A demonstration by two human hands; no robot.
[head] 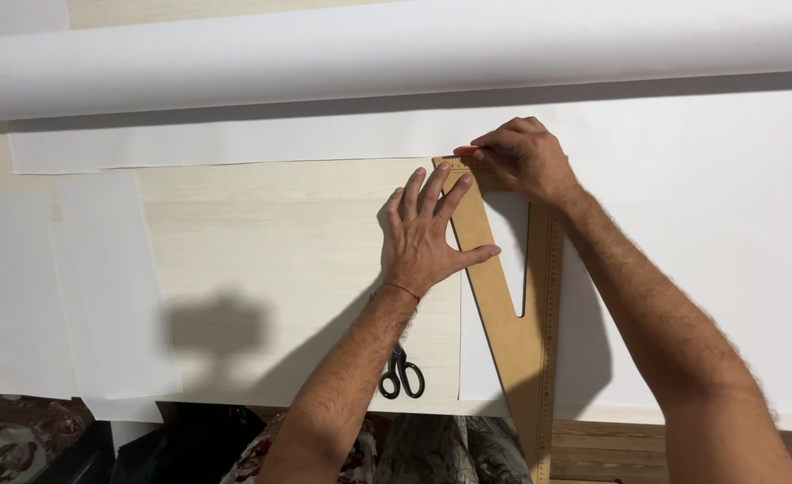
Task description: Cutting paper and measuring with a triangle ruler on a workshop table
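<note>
My left hand [427, 235] lay spread flat on the tan wooden triangular ruler [503, 305], long axis running near-to-far, while my right hand [523, 157] pinched a red marker [466, 150] at its far tip.

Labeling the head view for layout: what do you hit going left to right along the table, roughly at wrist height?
Cut white sheets → bare wooden table → black-handled scissors → left hand → wooden ruler → right hand, holding a red marker → large white sheet.
</note>
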